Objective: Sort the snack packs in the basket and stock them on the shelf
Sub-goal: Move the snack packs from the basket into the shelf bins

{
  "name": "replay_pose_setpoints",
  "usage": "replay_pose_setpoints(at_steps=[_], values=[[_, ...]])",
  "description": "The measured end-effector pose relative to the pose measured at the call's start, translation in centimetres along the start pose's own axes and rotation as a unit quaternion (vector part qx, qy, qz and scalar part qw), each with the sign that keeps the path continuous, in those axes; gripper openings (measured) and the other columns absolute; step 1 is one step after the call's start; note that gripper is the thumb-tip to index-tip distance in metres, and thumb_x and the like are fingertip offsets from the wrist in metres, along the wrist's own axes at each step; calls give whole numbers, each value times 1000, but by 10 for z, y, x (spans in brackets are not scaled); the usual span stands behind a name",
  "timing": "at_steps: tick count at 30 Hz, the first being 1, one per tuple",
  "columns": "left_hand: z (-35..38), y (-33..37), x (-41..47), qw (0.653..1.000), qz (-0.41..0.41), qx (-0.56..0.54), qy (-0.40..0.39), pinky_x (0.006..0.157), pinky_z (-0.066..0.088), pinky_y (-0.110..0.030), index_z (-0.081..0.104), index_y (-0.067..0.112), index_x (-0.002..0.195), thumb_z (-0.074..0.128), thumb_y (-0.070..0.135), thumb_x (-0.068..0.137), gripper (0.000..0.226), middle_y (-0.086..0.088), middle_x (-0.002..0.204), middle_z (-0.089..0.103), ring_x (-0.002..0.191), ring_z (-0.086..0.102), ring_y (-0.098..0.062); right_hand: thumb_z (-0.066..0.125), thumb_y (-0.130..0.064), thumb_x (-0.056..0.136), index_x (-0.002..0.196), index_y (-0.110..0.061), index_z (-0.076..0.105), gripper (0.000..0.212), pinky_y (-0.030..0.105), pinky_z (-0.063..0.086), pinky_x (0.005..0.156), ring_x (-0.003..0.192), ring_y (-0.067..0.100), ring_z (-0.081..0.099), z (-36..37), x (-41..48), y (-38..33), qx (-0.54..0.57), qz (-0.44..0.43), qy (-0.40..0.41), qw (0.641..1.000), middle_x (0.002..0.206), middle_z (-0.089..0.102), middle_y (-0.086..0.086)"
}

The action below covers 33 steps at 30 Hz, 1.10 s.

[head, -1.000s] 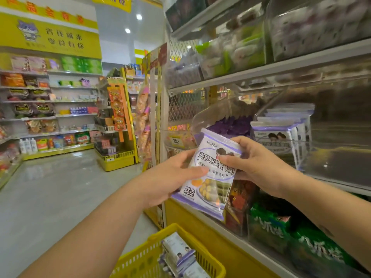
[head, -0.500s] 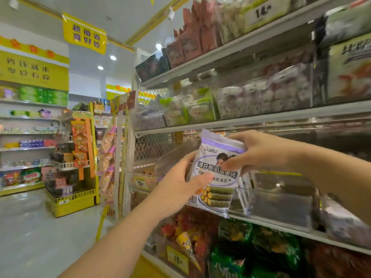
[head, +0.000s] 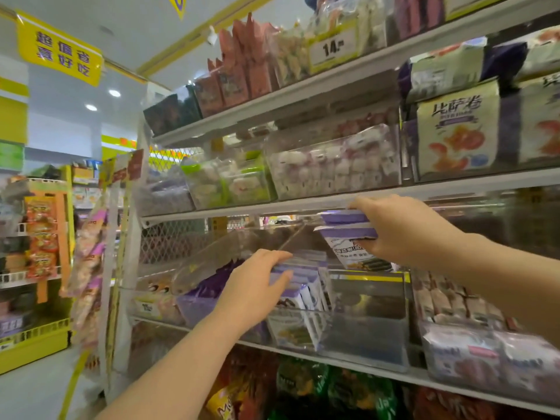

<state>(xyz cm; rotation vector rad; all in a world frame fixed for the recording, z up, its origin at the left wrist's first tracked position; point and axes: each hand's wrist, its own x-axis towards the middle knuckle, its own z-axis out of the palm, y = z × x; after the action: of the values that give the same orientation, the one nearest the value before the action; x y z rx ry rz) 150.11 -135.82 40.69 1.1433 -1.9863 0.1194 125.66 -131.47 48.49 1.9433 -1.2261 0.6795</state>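
My right hand (head: pixel 403 228) grips a purple-and-white snack pack (head: pixel 348 241) by its top, holding it above a clear plastic bin (head: pixel 366 331) on the middle shelf (head: pixel 303 204). A row of matching purple-and-white packs (head: pixel 303 286) stands upright in the left part of that bin. My left hand (head: pixel 257 286) lies against the tops of those packs, fingers curled over them. The bin's clear lid (head: pixel 236 253) is tilted up. The basket is out of view.
Neighbouring clear bins hold other snacks: purple packs (head: pixel 200 295) to the left, brown packs (head: pixel 454 301) to the right. Shelves above and below are full. A yellow display rack (head: pixel 42 268) stands across the aisle at the left.
The view has tilted up. My right hand has lifted the pack from chest height to above the bin. My left hand has let go of it and moved onto the packs in the bin.
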Motion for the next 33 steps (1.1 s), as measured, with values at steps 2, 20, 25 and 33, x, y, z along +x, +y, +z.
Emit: replay_pose_setpoints(at_steps=[2,20,25,33], values=[[3,-11,2,1000,-2,2,-2,100,44,-30,52,34,133,51,37,97,36,17,127,52,117,50,-2,62,-42,83,116,-23,49,40,32,45,64,91,26,63,20,8,1,-64,13,-36,997,102,65,0],[23,-72,28,997,71,-5,8,83,29,1,60,37,111,49,31,97,19,31,103,49,105,41,10,73,-42,80,123,-13,54,55,24,53,50,70,16,66,160,124,20,208,217,-276,913,96,64,4],[25,-76,33,995,93,-12,18,87,26,0,65,31,111,50,26,98,20,25,103,53,104,39,7,50,-60,88,124,-30,53,47,26,53,61,69,19,57,190,121,11,338,272,-365,824,88,61,4],[25,-75,30,995,92,-27,22,86,30,-4,65,28,112,48,25,99,22,18,105,56,104,41,4,42,-73,83,133,-34,50,63,42,43,105,118,21,54,181,121,12,231,199,-317,898,134,56,-4]])
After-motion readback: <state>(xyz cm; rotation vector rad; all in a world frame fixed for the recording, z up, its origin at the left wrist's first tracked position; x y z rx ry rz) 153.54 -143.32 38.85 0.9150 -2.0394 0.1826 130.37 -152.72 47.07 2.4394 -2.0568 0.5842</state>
